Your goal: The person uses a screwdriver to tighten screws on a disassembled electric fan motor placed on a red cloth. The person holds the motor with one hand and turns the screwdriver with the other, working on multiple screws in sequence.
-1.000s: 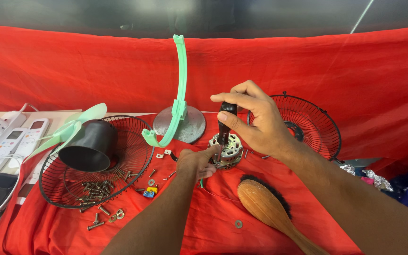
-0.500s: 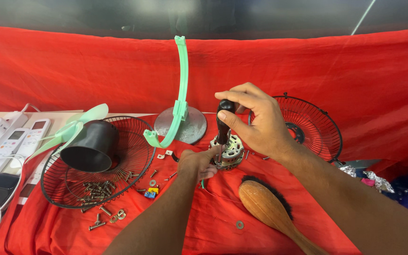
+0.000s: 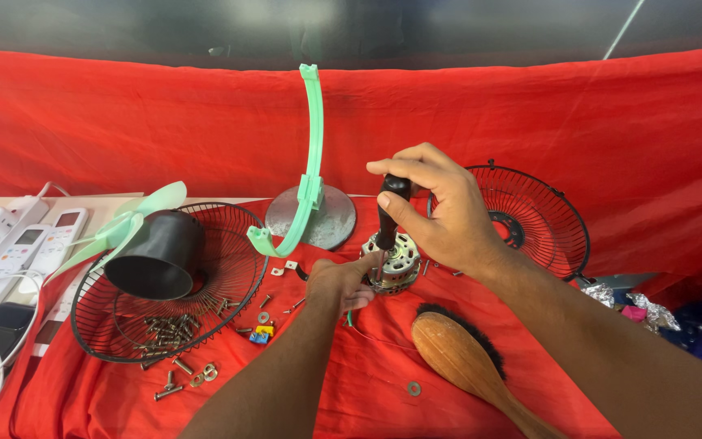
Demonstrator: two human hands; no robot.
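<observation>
A black-handled screwdriver (image 3: 390,207) is gripped in the right hand (image 3: 440,215), its fingers closed round the handle top and the tool held upright with its tip down on a small fan motor (image 3: 392,264); the motor stands on the red-covered worktop (image 3: 351,374), near the middle, just in front of a grey round base plate (image 3: 331,219) from which a curved mint-green stand arm (image 3: 310,171) rises. The left hand (image 3: 341,284) is pressed against the motor's left side, fingers curled on its casing, so that it is steadied; the 2 hands are close together, both on the same work.

The step in hand is judged to be the turning of a screw on top of the motor; whether it is being loosened or tightened cannot be told. The next move calls for the blade to be kept seated and vertical, downward pressure held, and the motor kept from twisting on the cloth.

To the left, 1 wire fan guard (image 3: 205,317) lies flat, carrying a black cone-shaped cover (image 3: 156,256), a mint-green fan blade (image 3: 132,219) and a heap of loose screws (image 3: 168,329); a 2nd guard (image 3: 538,219) leans at the right; a wooden brush (image 3: 465,358) lies in front.
</observation>
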